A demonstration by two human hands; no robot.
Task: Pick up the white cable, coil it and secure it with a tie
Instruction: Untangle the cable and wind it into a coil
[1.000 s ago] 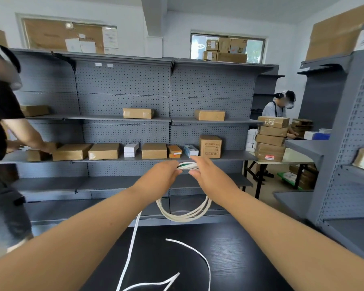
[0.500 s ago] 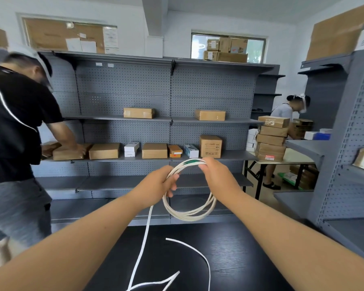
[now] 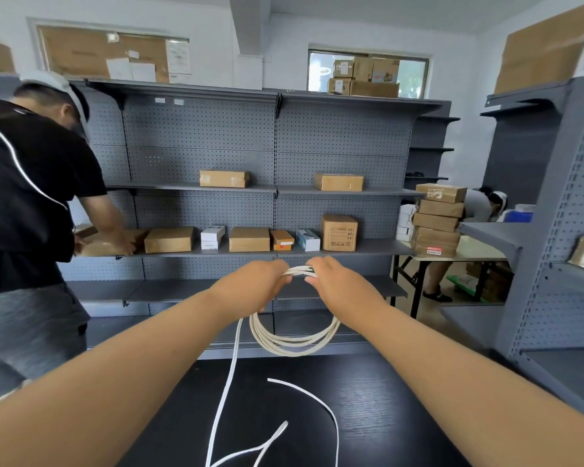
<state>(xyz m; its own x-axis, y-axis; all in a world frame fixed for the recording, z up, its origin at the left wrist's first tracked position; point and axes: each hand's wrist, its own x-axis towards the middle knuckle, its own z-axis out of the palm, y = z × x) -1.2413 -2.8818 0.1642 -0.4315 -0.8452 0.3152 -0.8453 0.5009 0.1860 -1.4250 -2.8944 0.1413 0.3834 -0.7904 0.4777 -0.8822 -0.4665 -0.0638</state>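
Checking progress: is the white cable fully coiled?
No, a loose length of white cable hangs from the left hand onto the black table.

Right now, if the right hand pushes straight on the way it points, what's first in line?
The right hand would likely meet the left hand, close opposite on the white cable coil; depth unclear.
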